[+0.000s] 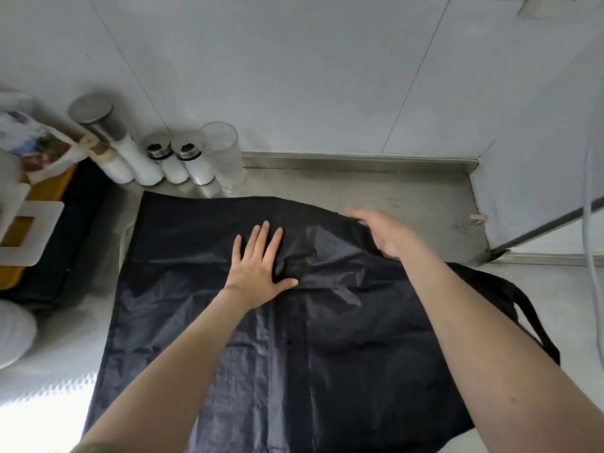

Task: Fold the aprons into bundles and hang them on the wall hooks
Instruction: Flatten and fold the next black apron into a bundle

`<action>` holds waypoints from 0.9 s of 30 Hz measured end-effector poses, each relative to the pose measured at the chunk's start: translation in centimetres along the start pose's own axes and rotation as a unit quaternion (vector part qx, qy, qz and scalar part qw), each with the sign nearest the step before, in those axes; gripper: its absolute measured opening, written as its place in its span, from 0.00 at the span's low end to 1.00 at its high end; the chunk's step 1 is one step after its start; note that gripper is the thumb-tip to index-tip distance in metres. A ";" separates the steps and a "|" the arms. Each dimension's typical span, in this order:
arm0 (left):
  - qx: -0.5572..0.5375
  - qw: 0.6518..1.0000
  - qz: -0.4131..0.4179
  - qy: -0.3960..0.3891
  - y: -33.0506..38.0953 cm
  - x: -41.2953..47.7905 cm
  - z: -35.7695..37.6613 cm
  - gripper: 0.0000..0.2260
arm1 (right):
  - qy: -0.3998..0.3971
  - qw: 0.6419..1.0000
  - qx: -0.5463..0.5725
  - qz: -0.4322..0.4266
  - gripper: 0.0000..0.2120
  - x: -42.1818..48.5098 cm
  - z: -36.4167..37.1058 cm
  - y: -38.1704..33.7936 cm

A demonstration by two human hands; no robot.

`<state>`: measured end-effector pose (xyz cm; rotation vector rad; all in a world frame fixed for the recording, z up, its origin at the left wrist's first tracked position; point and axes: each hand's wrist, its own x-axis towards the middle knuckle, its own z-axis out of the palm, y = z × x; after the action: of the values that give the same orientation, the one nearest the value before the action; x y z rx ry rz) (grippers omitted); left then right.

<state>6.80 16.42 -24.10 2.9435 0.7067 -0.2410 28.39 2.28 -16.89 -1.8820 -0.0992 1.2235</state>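
Note:
A black apron [202, 289] lies spread flat on the steel counter [408, 197], with its straps [529, 308] trailing off to the right. My left hand [261, 263] presses flat on the middle of the cloth, fingers straight and spread. My right hand [382, 230] is at the apron's far right edge, blurred, fingers relaxed and loosely extended over the hem. No wall hook is clearly in view.
Several white shakers with metal lids [157, 158] and a clear glass [225, 155] stand at the back left against the wall. A yellow and black box [49, 223] with white items sits at the left. A small clip [477, 219] lies by the right corner.

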 end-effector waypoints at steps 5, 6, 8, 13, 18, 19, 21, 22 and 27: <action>-0.005 1.000 0.004 -0.019 0.0 -0.3 0.5 0.45 | -0.082 0.986 0.030 -0.142 0.30 -0.3 0.1 -0.3; -0.011 1.000 0.006 -0.021 0.0 -0.3 0.4 0.45 | -0.091 0.979 0.042 -0.175 0.33 -0.5 0.0 -0.4; -0.008 1.000 0.000 -0.019 0.0 -0.2 0.0 0.45 | -0.065 0.970 0.017 -0.233 0.37 -1.2 0.3 -1.0; 0.051 0.993 -0.031 0.100 0.9 -0.1 -0.5 0.49 | 0.210 0.836 -0.424 -0.277 0.39 -2.4 0.6 -0.1; 0.028 0.971 0.040 0.235 3.3 -1.6 -0.3 0.30 | 0.115 0.798 -0.512 -0.295 0.29 -5.2 3.6 7.6; 0.017 0.969 0.062 0.238 3.9 -2.2 -0.2 0.25 | 0.109 0.796 -0.534 -0.263 0.29 -5.6 4.1 9.5; -0.003 0.975 0.103 0.197 4.4 -3.4 0.5 0.19 | 0.106 0.793 -0.570 -0.186 0.31 -5.7 4.7 12.7; -0.008 0.980 0.119 0.159 4.5 -4.2 0.9 0.22 | 0.107 0.792 -0.578 -0.165 0.33 -5.9 4.8 14.1; 0.014 0.990 0.139 0.013 3.6 -7.9 2.6 0.39 | 0.111 0.802 -0.565 -0.157 0.30 -5.6 4.2 15.8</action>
<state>1.19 9.37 -25.06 3.0297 0.2913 -0.1907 16.49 -7.68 -24.49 -2.8197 -1.1938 0.6893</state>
